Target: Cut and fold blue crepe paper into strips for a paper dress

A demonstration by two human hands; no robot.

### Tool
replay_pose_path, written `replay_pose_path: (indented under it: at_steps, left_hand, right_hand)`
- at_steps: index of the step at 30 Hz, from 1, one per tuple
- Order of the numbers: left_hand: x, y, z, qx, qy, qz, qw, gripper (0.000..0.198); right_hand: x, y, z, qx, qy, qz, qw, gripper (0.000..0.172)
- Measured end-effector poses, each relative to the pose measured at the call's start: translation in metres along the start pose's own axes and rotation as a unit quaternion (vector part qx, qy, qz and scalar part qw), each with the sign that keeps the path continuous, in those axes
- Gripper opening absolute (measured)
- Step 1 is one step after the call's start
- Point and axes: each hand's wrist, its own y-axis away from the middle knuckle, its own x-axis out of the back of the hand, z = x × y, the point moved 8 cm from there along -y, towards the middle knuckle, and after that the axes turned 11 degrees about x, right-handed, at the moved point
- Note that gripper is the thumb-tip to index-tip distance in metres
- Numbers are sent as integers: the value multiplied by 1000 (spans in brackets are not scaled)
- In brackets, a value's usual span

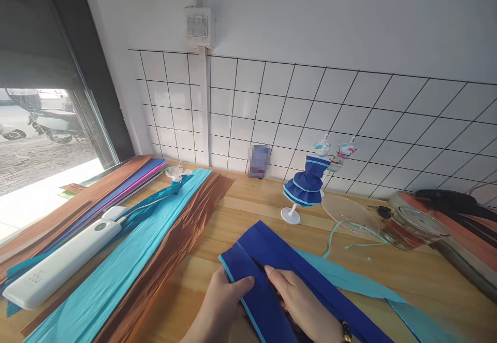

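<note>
Blue in the left hand (219,299): pinches a strip (261,304) at its left edge, thumb flat on top, fingers tucked beneath and mostly hidden. Curled, with thumb and index close together, in the right hand (298,299); closes around a dark tool (257,264), seen only as a slim tip ahead of the thumb and some bits below; cannot tell its shape. Beaded bracelet (345,331) at the right wrist.

Lies at the lower middle of the table (240,203), toward the near edge: deep blue, smooth, with a thin light-blue border down the left side and a crease across the far end. Spreads to the right as a wider blue band (326,294), past the right hand; cannot tell whether joined or separate. Pale-blue strip (349,276) just beside, running off toward the lower right.

Beyond, a blue dress (306,182) on a white stand (290,216), trimmed in light blue. Off to the left, well apart from both hands, turquoise (128,260) and brown sheets (182,224) in long lengths.
</note>
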Motion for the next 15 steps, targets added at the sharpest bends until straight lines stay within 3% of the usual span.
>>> replay_pose_path:
  at_steps: [7,15]
  left_hand:
    - [-5,8,3,11,-9,10,1000,39]
    - [-8,9,6,-1,-5,7,1000,40]
  right_hand:
    - [9,1,-24,94,86,14,992,36]
    - [1,-6,4,61,70,-18,996,42]
